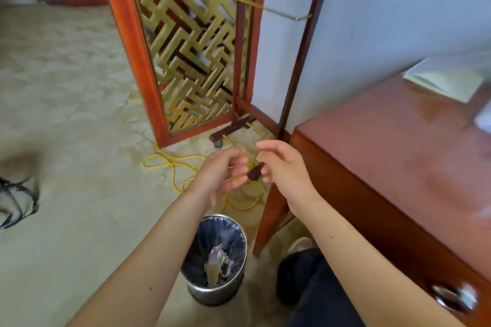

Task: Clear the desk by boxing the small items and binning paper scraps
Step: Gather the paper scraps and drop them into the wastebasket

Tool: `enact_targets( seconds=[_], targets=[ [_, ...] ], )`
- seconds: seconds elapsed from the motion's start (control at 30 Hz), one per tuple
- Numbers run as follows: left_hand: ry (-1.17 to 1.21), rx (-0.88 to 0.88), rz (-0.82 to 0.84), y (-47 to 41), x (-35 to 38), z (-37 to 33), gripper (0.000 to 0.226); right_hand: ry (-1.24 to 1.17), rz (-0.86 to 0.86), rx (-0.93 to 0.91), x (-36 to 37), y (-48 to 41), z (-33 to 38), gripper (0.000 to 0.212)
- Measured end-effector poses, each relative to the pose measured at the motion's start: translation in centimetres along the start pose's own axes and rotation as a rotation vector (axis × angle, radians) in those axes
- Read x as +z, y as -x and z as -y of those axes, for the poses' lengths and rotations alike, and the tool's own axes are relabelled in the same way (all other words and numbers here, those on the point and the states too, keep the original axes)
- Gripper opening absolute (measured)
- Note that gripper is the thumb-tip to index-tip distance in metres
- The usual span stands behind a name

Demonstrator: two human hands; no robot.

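Note:
A round metal bin [212, 293] with a dark liner stands on the carpet beside the desk's left leg. Coloured paper scraps [218, 260] lie in its bottom. My left hand [221, 176] and my right hand [285, 167] hover close together above and beyond the bin, palms facing each other. Their fingers are loosely curled and I see nothing held in either. The red-brown wooden desk [398, 167] fills the right side.
A white open booklet [449, 79] lies on the desk's far corner. A drawer handle [451, 297] shows at the lower right. A wood-framed gold lattice screen [191, 48], a wheeled stand's foot [228, 130] and a yellow cable [175, 164] occupy the floor ahead.

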State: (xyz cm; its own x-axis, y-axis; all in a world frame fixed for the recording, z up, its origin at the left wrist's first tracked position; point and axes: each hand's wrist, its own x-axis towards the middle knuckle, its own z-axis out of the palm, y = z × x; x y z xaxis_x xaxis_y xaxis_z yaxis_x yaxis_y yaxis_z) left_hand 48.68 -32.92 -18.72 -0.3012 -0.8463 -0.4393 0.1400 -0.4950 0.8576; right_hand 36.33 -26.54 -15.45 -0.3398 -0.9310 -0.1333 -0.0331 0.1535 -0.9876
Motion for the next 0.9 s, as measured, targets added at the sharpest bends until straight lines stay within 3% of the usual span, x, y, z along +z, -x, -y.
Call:
enact_targets(
  seconds=[0.2, 0.47, 0.9],
  targets=[
    [-0.059, 0.129, 0.190, 3.9, 6.7, -5.0, 0.015, -0.011, -0.114, -0.198, -5.3, 3.3, 5.2, 0.020],
    [-0.184, 0.157, 0.437, 8.5, 16.8, -6.0, 0.020, 0.021, -0.354, -0.351, -15.2, 9.0, 8.2, 0.019],
    [-0.393, 0.083, 0.862, 14.6, 35.5, -0.2, 0.015, 0.137, -0.825, -0.254, -31.4, 18.3, 6.0, 0.017]
  ],
)
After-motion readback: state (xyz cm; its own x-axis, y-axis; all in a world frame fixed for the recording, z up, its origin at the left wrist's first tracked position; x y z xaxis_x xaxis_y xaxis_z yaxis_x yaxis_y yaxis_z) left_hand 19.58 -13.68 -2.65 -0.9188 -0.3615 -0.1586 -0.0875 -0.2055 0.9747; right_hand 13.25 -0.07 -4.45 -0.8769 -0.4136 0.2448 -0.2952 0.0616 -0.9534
